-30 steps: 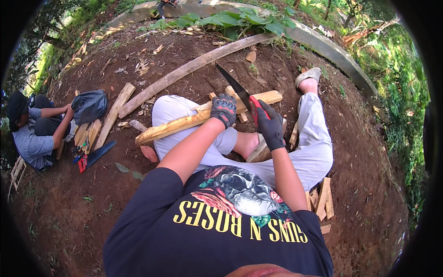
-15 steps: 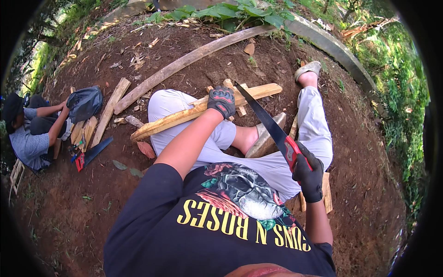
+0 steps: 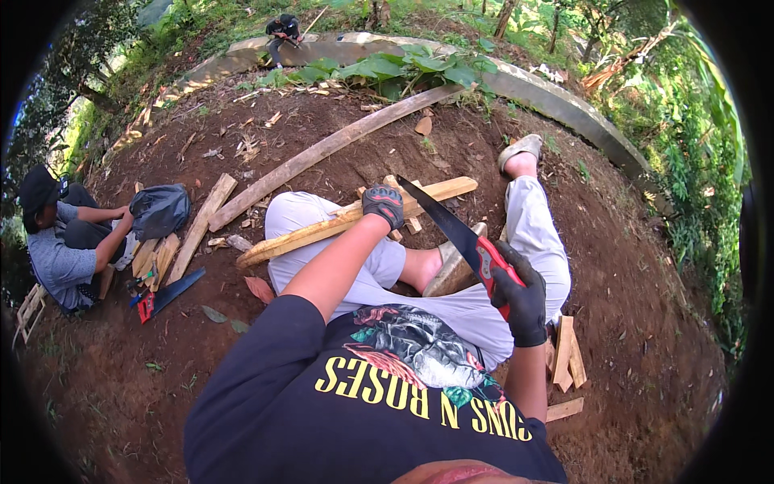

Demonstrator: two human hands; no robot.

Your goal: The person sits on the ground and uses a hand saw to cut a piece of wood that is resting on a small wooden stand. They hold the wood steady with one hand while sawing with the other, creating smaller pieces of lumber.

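Right hand (image 3: 520, 292) grips the saw (image 3: 453, 228), tip up-left; left hand (image 3: 383, 205) clamps timber (image 3: 318, 233) slanting up-right.

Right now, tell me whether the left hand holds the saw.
No, the right hand grips the saw, while the left hand is on the wooden beam.

I wear two black gloves (image 3: 382, 204) and two shoes (image 3: 458, 270); I count two red-handled saws (image 3: 459, 233), two other people (image 3: 60, 256), one dark plastic bag (image 3: 160, 211) and one long weathered beam (image 3: 322, 154).
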